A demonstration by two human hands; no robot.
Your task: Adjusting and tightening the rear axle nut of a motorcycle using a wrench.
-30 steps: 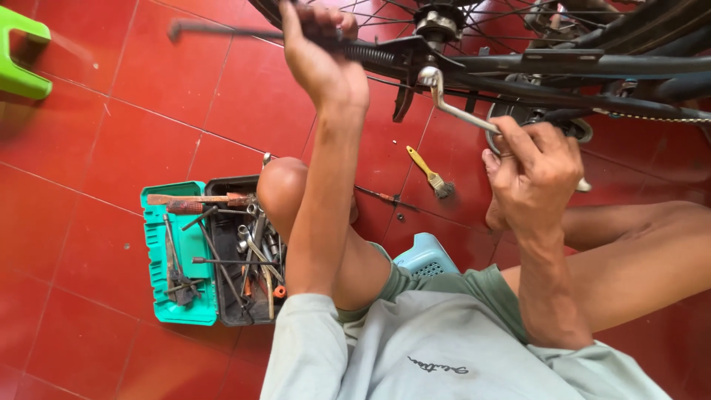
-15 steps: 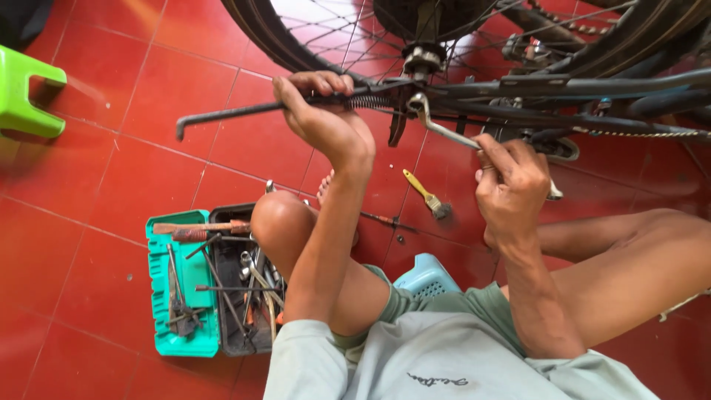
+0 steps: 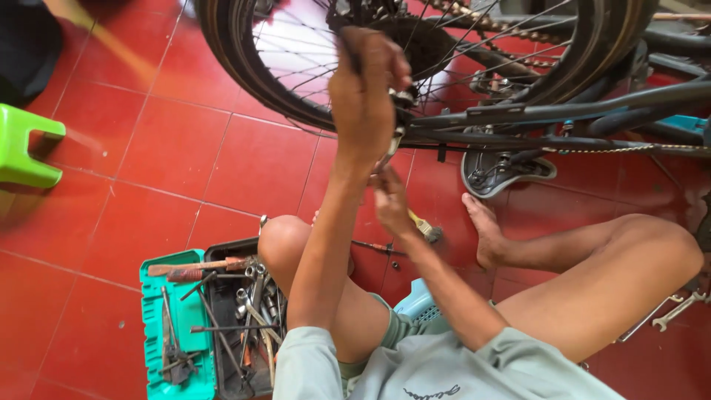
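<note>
An upturned bicycle stands in front of me with its rear wheel (image 3: pixel 244 81) up and its saddle (image 3: pixel 503 174) on the red tile floor. My left hand (image 3: pixel 366 96) is raised to the wheel's hub, fingers closed around the axle end, which it hides. Just below, my right hand (image 3: pixel 390 201) grips a metal wrench (image 3: pixel 395 144) that points up to the axle beside the dark frame stays (image 3: pixel 563 111). My knees and a bare foot (image 3: pixel 485 230) sit under the frame.
A teal toolbox (image 3: pixel 152 326) full of wrenches and other tools lies by my left knee. A green plastic stool (image 3: pixel 26 152) is at the far left. A yellow-handled brush (image 3: pixel 424 226) and a thin screwdriver (image 3: pixel 374 247) lie under the wheel. Loose spanners (image 3: pixel 678 311) lie at the right.
My right hand has swung the wrench left and down, from right of the axle to below it. My left hand has shifted up onto the hub. The view has tilted up.
</note>
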